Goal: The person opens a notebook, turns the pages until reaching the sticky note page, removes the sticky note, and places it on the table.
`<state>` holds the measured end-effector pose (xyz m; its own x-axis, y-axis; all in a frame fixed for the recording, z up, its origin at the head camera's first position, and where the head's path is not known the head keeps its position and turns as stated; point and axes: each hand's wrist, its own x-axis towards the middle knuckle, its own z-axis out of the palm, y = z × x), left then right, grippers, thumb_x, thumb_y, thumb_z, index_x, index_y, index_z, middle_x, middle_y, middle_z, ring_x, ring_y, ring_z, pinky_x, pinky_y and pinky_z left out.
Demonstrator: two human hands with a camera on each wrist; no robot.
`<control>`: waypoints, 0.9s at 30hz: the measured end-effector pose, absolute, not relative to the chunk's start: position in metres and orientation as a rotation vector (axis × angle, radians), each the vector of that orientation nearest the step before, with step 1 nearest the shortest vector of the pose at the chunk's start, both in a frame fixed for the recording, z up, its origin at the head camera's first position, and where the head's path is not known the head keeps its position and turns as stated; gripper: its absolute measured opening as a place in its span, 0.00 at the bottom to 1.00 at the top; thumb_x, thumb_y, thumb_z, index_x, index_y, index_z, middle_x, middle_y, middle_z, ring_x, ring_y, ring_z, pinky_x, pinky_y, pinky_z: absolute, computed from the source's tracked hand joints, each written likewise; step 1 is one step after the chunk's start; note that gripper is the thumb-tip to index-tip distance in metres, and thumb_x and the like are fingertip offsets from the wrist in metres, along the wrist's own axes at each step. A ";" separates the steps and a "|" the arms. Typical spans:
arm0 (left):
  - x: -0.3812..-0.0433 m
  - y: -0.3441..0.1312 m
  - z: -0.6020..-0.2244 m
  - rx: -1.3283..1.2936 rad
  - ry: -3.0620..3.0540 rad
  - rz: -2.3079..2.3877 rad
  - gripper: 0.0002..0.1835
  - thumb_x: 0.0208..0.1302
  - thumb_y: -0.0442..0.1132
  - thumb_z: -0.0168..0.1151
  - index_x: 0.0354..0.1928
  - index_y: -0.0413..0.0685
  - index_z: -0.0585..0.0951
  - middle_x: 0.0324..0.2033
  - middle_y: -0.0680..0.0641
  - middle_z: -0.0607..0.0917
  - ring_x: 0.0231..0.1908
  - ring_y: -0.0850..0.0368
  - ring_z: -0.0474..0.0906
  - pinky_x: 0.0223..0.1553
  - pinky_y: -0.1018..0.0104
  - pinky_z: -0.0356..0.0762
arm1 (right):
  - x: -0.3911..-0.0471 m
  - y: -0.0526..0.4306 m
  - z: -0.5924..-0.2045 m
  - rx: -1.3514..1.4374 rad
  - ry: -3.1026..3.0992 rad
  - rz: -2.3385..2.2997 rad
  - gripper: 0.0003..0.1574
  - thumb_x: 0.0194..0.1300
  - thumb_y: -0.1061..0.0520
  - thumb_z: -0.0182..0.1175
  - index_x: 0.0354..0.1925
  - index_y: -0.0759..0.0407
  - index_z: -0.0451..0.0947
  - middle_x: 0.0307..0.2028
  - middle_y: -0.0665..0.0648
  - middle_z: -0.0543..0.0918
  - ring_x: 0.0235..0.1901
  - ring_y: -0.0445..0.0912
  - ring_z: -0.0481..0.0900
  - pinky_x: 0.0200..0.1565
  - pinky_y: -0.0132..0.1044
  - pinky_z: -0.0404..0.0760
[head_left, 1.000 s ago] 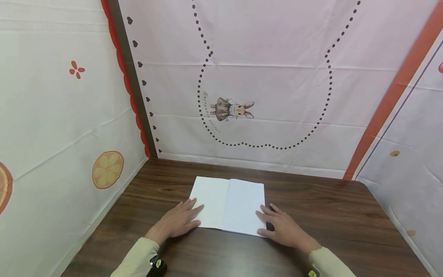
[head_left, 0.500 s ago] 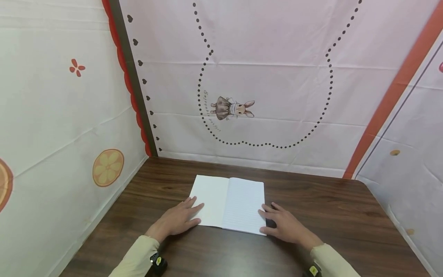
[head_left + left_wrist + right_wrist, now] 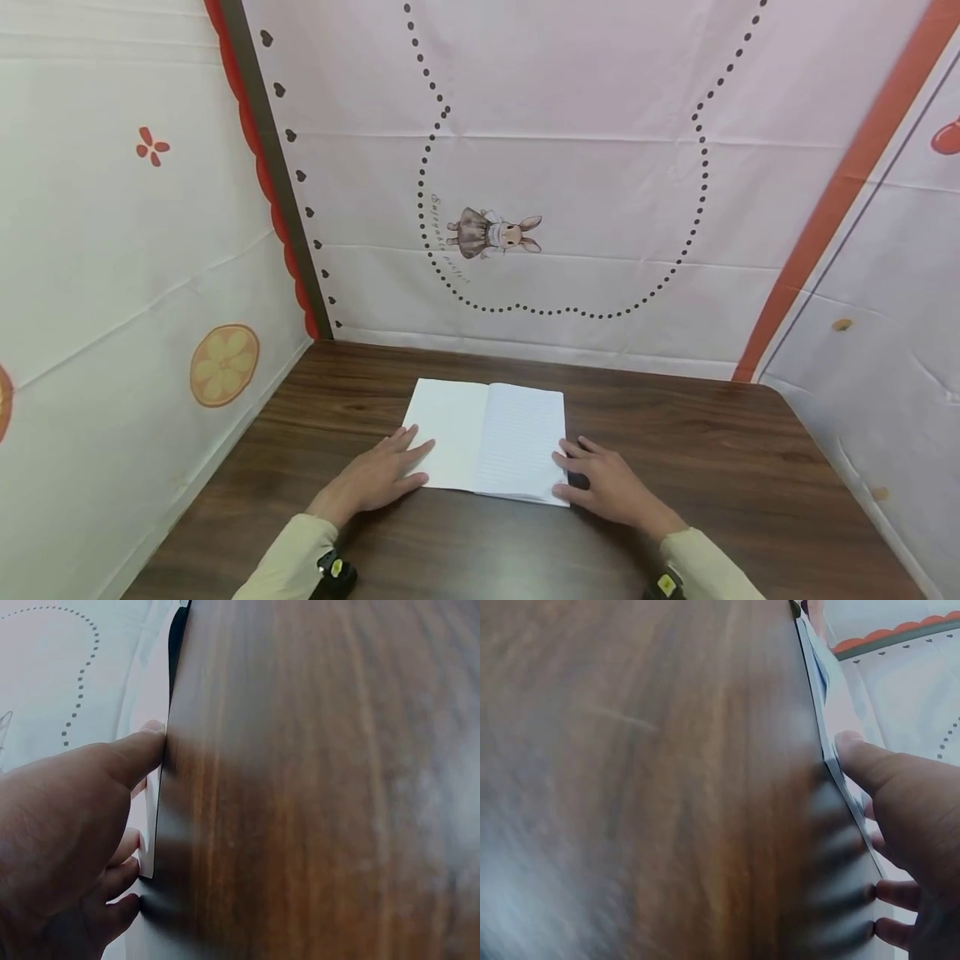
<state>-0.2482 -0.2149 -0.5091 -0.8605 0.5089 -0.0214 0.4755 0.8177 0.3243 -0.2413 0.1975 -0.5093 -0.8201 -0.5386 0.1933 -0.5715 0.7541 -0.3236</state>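
Note:
An open notebook [image 3: 456, 417] lies flat on the wooden table, with a plain left page and a lined right page [image 3: 521, 437]. My left hand [image 3: 378, 473] rests spread on the plain page's lower left corner; in the left wrist view the thumb [image 3: 144, 750] lies along the near edge. At the lower right corner my right hand [image 3: 606, 483] touches the lined page with its thumb and fingers fairly straight. The page's near edge bulges up slightly there, and the right wrist view shows a gap between sheets [image 3: 832, 682] beside the thumb [image 3: 859, 754].
Brown wooden tabletop [image 3: 675, 425] surrounds the notebook. Printed cloth hangs behind the table [image 3: 600, 208] and along the left [image 3: 150, 333] and right [image 3: 885, 333] sides. Dark devices sit on the left wrist [image 3: 335, 575] and right wrist [image 3: 663, 585].
The lined page's near edge has risen into a slight bulge by my right thumb. My left hand keeps its place on the notebook. The head view has shifted a little.

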 end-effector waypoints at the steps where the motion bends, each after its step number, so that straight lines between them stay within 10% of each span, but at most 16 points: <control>1: -0.248 -0.215 -0.509 0.781 2.892 0.472 0.33 0.77 0.60 0.51 0.77 0.54 0.66 0.78 0.37 0.58 0.78 0.38 0.51 0.75 0.41 0.54 | -0.241 0.196 -0.510 0.885 -2.859 0.569 0.38 0.69 0.35 0.62 0.64 0.59 0.80 0.67 0.64 0.76 0.66 0.72 0.71 0.60 0.71 0.71; 27: -0.255 -0.183 -0.456 0.477 2.767 0.413 0.30 0.72 0.50 0.62 0.71 0.46 0.74 0.72 0.35 0.70 0.73 0.38 0.64 0.71 0.40 0.62 | -0.235 0.184 -0.518 0.652 -2.911 0.592 0.36 0.68 0.36 0.65 0.64 0.56 0.80 0.68 0.62 0.76 0.69 0.69 0.69 0.64 0.67 0.69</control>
